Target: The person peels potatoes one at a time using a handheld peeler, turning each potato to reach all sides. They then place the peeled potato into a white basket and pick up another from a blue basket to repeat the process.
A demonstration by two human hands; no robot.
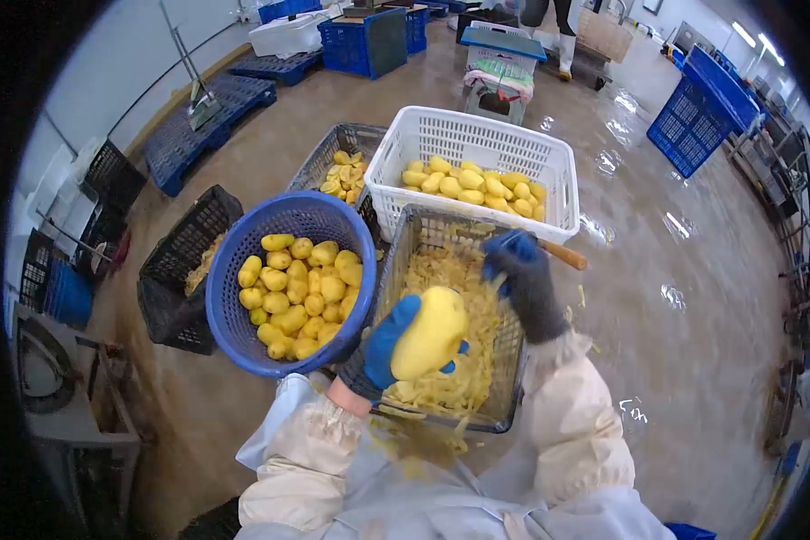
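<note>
Clasping a smooth oval potato (430, 333), left fingers (405, 312) curve; right fingers (506, 250) blur, hold unclear.

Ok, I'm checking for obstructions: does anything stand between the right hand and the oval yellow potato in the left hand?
Nothing visible does: open space separates the gloved right hand from the potato, above the dark mesh crate of peelings. Whether that hand holds a tool is too blurred to tell.
</note>
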